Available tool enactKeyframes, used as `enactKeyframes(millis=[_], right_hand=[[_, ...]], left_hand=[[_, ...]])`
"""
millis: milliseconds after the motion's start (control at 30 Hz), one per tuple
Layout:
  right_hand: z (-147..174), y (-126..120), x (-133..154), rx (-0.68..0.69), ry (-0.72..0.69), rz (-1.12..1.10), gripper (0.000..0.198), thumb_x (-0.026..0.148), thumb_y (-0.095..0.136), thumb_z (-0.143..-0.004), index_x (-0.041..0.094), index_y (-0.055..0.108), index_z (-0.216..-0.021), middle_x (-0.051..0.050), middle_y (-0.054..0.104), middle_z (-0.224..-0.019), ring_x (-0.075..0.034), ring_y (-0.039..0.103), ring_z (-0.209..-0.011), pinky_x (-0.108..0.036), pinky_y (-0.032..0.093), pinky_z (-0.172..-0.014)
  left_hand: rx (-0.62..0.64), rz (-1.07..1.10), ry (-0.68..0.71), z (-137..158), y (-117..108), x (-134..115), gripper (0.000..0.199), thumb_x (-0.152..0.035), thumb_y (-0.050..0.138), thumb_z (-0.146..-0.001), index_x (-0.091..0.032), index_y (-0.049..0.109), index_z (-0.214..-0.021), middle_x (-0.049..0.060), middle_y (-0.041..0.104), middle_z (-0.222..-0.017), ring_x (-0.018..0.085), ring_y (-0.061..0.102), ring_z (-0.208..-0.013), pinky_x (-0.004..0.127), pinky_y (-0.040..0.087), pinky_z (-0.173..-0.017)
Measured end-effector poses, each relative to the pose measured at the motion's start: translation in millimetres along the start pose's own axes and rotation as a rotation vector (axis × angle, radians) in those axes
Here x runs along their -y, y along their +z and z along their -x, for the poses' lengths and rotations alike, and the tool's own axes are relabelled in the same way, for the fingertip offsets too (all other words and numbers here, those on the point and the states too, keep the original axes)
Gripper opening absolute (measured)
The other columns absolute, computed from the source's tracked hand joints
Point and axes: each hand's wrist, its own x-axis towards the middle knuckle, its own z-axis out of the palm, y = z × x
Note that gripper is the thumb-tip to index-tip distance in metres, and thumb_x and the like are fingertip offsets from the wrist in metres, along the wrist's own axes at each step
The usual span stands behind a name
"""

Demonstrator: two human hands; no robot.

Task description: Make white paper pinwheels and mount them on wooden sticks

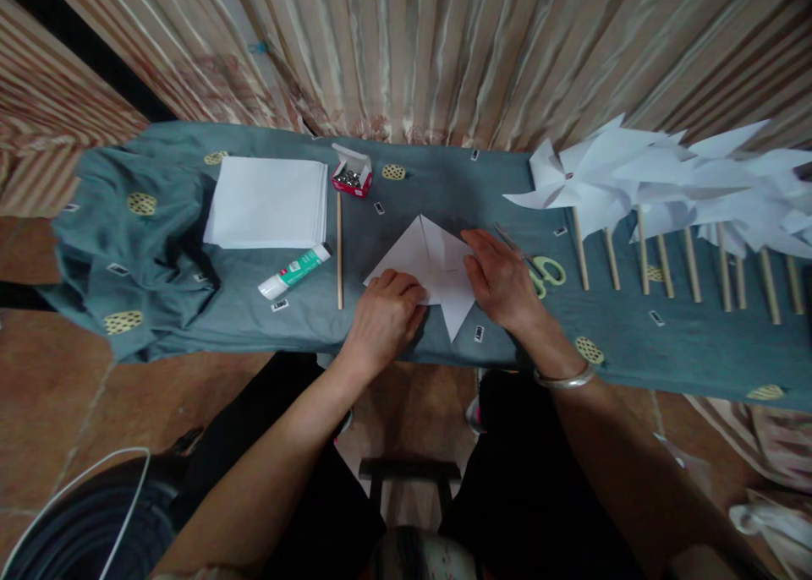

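Note:
A partly folded white paper pinwheel [437,263] lies on the cloth in front of me, with a slit at its top and a point towards me. My left hand [386,314] has its fingers curled together on the lower left edge of the paper. On the other side, my right hand [504,280] rests against the right edge, fingers stretched out and thumb apart. Part of the paper's right side is hidden beneath it. Just beyond the right hand lie scissors [546,269] with pale green handles, their blades partly in view.
Left of the paper are a wooden stick [339,254], a glue stick [293,272], a stack of white paper [270,204] and an open red box [352,174] of small metal pieces. Several white pinwheels [634,174] on sticks overlap at the right. The cloth-covered table [304,331] ends near my knees.

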Motion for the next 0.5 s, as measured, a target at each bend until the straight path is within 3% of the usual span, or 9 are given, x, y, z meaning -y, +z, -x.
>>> enactKeyframes(millis=[167,367,500], right_hand=[[12.9,-15.4,3.2,0.005,0.016,-0.019,0.036,0.026,0.043,-0.097,0.013,0.066,-0.121,-0.017,0.072,-0.118,-0.032,0.068,-0.109,-0.053,0.053,-0.097],[43.7,-34.8,20.0,0.139,-0.003,-0.074,0.027,0.027,0.048,-0.097,0.015,0.071,-0.105,-0.013,0.077,-0.101,-0.027,0.073,-0.092,-0.044,0.059,-0.084],[53.0,-39.4,26.5,0.119,-0.059,-0.050,0.027,0.023,0.047,-0.097,0.016,0.071,-0.106,-0.012,0.076,-0.100,-0.028,0.071,-0.091,-0.046,0.059,-0.083]], left_hand=[[-0.057,-0.002,0.044,7.9,-1.7,12.2,0.018,-0.015,0.057,-0.091,-0.015,0.072,-0.101,0.011,0.071,-0.113,0.028,0.061,-0.105,0.045,0.054,-0.088],[-0.181,-0.003,0.016,20.0,-7.0,30.4,0.027,-0.007,0.050,-0.089,-0.016,0.071,-0.105,0.012,0.065,-0.130,0.029,0.053,-0.125,0.047,0.050,-0.101],[-0.224,0.031,0.067,28.4,-15.0,24.9,0.033,-0.004,0.047,-0.089,-0.018,0.066,-0.112,0.011,0.063,-0.132,0.027,0.051,-0.128,0.049,0.049,-0.102]])
